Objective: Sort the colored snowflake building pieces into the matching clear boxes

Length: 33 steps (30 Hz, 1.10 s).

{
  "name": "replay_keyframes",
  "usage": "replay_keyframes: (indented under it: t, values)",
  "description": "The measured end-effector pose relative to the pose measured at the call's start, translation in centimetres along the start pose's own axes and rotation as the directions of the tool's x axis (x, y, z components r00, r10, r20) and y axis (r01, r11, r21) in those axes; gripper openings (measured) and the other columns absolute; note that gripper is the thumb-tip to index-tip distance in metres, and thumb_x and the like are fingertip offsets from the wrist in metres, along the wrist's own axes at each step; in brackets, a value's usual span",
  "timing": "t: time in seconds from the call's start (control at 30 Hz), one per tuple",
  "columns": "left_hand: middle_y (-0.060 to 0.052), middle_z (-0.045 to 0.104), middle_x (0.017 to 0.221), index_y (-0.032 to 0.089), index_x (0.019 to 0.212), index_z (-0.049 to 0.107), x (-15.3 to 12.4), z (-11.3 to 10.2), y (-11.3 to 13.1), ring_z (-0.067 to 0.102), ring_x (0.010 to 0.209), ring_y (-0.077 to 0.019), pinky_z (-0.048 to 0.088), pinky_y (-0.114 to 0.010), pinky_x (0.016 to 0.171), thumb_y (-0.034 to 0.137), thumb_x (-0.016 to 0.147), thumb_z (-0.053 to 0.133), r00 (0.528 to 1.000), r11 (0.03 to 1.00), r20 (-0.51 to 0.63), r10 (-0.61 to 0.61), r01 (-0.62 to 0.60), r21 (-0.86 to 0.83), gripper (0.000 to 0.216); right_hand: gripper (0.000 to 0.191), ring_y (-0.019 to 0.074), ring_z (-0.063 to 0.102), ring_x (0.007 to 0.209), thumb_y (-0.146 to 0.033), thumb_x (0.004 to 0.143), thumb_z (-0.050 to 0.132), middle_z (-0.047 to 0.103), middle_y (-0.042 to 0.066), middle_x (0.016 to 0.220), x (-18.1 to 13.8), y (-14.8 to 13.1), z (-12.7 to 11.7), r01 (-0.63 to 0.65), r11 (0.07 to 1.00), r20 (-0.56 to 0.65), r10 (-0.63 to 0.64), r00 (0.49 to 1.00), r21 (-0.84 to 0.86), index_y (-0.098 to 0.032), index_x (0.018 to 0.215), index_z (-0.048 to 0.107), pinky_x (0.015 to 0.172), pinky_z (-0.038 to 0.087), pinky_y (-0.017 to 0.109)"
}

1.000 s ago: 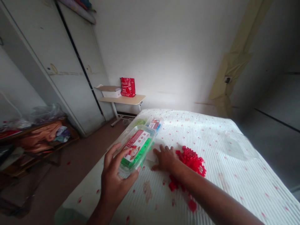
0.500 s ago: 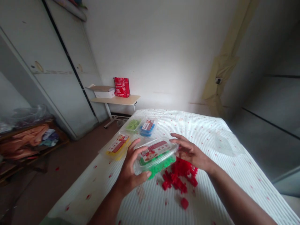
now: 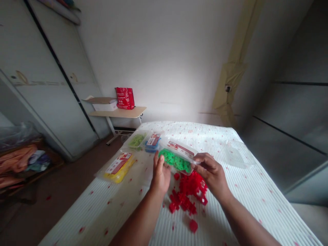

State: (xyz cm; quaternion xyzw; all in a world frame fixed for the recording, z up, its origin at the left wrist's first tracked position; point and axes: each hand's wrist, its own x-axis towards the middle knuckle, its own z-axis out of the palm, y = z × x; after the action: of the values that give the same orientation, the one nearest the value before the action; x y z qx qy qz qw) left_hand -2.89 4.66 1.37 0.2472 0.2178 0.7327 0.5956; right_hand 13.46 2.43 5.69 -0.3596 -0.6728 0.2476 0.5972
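Note:
A clear plastic container of green pieces point(image 3: 176, 160) is held up and tilted toward me, its labelled lid point(image 3: 179, 147) on top. My left hand point(image 3: 161, 174) grips its left end, thumb on the front wall. At the right corner, my right hand point(image 3: 211, 171) pinches the lid's rim between thumb and fingers. Below the container, a loose pile of red interlocking pieces point(image 3: 191, 188) lies on the white patterned cloth point(image 3: 143, 218). One red piece point(image 3: 193, 226) sits apart, nearer to me.
On the left are containers of yellow pieces point(image 3: 118, 167), blue pieces point(image 3: 152, 142) and light green pieces point(image 3: 137, 140). A clear plastic tub or lid point(image 3: 237, 154) lies at the right. Beyond the covered table, a small desk point(image 3: 128, 112) bears a red bag point(image 3: 124, 98) and a box point(image 3: 105, 104).
The green container has turned and tilted so its front wall faces me. My right hand, spread beside it before, has closed on the lid's right corner. The view has shifted slightly right.

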Motion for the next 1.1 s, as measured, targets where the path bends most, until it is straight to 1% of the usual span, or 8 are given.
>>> replay_keyframes:
  t: [0.13,0.3,0.37,0.47,0.6,0.73,0.9,1.1]
  values:
    - [-0.006,0.069,0.105,0.022,0.115,0.059,-1.0,0.6,-1.6,0.063,0.096,-0.0225,0.049,-0.035,0.084,0.041,0.068,0.075,0.97,0.968,0.12,-0.21,0.224,-0.118,0.054,0.006,0.0168,0.06,0.076,-0.028,0.08,0.066,0.062,0.003,0.079,-1.0,-0.2,1.4,-0.002,1.0,-0.033,0.003,0.999,0.006,-0.022,0.077,0.064,0.067,0.049,0.029]
    - [-0.007,0.071,0.097,0.016,0.103,0.065,-1.1,-1.0,-1.5,0.066,0.089,-0.0227,0.05,-0.034,0.081,0.048,0.065,0.076,0.946,0.934,0.096,-0.309,0.321,-0.155,0.051,0.011,0.0173,0.063,0.086,-0.023,0.086,0.059,0.067,0.005,0.09,-2.1,-0.7,1.8,0.034,0.999,0.173,-0.033,0.984,-0.003,-0.023,0.091,0.069,0.075,0.051,0.03]
    - [-0.007,0.071,0.101,0.017,0.104,0.065,-0.9,-1.6,-1.4,0.065,0.095,-0.0247,0.05,-0.036,0.085,0.049,0.065,0.076,0.943,0.933,0.081,-0.322,0.33,-0.141,0.052,0.014,0.0169,0.064,0.085,-0.022,0.088,0.055,0.068,0.005,0.089,-2.3,-0.6,1.8,0.054,0.998,0.177,-0.05,0.983,-0.017,-0.024,0.091,0.069,0.075,0.051,0.029]
    - [-0.007,0.069,0.11,0.019,0.109,0.062,-0.9,-1.7,-1.6,0.062,0.105,-0.0261,0.048,-0.038,0.091,0.048,0.065,0.076,0.949,0.941,0.075,-0.305,0.313,-0.129,0.054,0.014,0.0174,0.065,0.081,-0.025,0.088,0.055,0.069,0.005,0.085,-2.4,-0.5,1.9,0.069,0.995,0.104,-0.06,0.993,-0.078,-0.023,0.086,0.069,0.073,0.051,0.028]
    - [-0.008,0.069,0.109,0.018,0.11,0.061,-1.0,-1.4,-1.9,0.062,0.106,-0.0269,0.047,-0.04,0.092,0.05,0.069,0.073,0.938,0.937,0.112,-0.329,0.339,-0.089,0.054,0.016,0.0174,0.063,0.073,-0.03,0.086,0.056,0.067,0.004,0.077,-2.7,-0.7,2.1,-0.037,0.992,0.004,0.038,0.999,-0.118,-0.022,0.08,0.068,0.066,0.049,0.028]
    - [-0.008,0.07,0.106,0.018,0.107,0.061,-1.0,-1.3,-2.1,0.063,0.103,-0.0268,0.049,-0.041,0.091,0.046,0.07,0.073,0.937,0.938,0.104,-0.334,0.341,-0.063,0.048,0.021,0.0165,0.058,0.064,-0.037,0.082,0.059,0.063,0.002,0.068,-2.8,-0.5,2.4,-0.186,0.982,-0.08,0.183,0.98,-0.031,-0.02,0.072,0.066,0.06,0.047,0.027]
    - [-0.008,0.071,0.101,0.016,0.1,0.062,-0.9,-1.7,-2.1,0.064,0.102,-0.0266,0.049,-0.041,0.09,0.044,0.069,0.074,0.944,0.943,0.073,-0.323,0.327,-0.061,0.043,0.025,0.0133,0.051,0.056,-0.042,0.077,0.062,0.056,-0.001,0.059,-2.3,0.0,1.9,-0.316,0.935,-0.178,0.342,0.923,0.16,-0.019,0.07,0.064,0.055,0.043,0.026]
    - [-0.008,0.071,0.1,0.017,0.102,0.061,-1.0,-1.5,-2.0,0.063,0.103,-0.0275,0.049,-0.041,0.089,0.046,0.065,0.076,0.949,0.948,0.071,-0.308,0.313,-0.064,0.05,0.023,0.0137,0.053,0.062,-0.042,0.08,0.061,0.059,0.0,0.067,-2.3,0.4,1.7,-0.239,0.97,-0.131,0.243,0.961,0.051,-0.019,0.077,0.063,0.059,0.044,0.026]
